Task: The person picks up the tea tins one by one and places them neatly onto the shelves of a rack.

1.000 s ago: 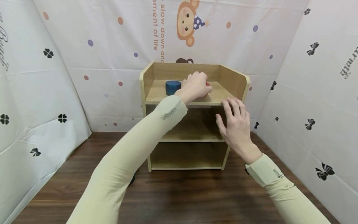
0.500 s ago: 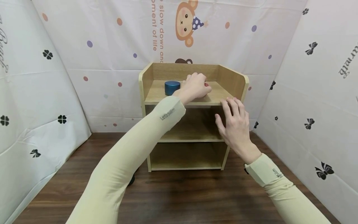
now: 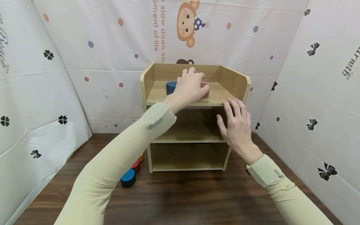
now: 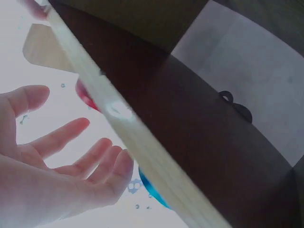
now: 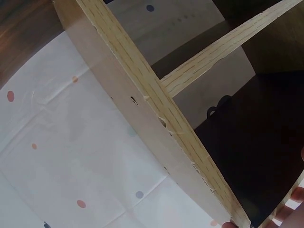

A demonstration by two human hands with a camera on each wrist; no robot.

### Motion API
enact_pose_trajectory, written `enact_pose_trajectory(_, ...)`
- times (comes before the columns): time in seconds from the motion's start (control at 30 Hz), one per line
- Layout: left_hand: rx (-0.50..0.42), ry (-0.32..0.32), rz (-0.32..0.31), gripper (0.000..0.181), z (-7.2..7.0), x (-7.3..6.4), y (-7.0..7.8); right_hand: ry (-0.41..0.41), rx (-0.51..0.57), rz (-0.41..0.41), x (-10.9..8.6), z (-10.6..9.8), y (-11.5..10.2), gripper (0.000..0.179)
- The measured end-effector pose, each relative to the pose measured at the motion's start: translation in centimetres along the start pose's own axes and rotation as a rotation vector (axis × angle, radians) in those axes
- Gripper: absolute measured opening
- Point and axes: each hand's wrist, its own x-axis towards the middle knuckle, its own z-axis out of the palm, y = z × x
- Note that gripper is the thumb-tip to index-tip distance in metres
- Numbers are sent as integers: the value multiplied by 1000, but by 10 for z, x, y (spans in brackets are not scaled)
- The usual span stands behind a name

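My left hand (image 3: 187, 89) is over the top board of the wooden shelf (image 3: 220, 90), its fingers spread and holding nothing. To its right stands a short red cylinder (image 3: 206, 90), partly hidden by the hand. On the other side is a short metallic blue cylinder (image 3: 170, 88), also partly covered. From below, the left wrist view shows the relaxed fingers beside the board's front edge (image 4: 118, 111), with the red cylinder (image 4: 87, 97) and blue cylinder (image 4: 153, 190) peeking past it. My right hand (image 3: 237, 126) rests its fingertips on the top board's front right corner.
On the dark wood table (image 3: 180, 200), left of the shelf, stand a blue cylinder (image 3: 128, 178), a red one (image 3: 136, 166) and an orange one (image 3: 141, 157), partly behind my left sleeve. Two lower boards sit below the top one. Printed white cloth (image 3: 107, 78) hangs behind and at both sides.
My left hand has let go of the red cylinder, spread its fingers and shifted left. The arm's shift uncovers the cylinders on the table. My right hand stays put.
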Motion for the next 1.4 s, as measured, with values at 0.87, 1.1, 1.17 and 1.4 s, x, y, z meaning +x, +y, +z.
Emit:
enact_pose_trajectory(0.87, -81, 214, 224, 39, -1, -86, -34, -11, 8, 5, -1, 2, -1, 47)
enact_pose_trajectory(1.1, -110, 176, 226, 44, 2, -103, -44, -6, 9, 6, -1, 1, -1, 47)
enact_pose_trajectory(1.17, -117, 185, 232, 43, 4, -108, -47, -4, 10, 6, 0, 1, -1, 47)
enact_pose_trajectory(1.4, -114, 223, 243, 45, 10, -125, -59, -12, 10, 3, 1, 1, -2, 47)
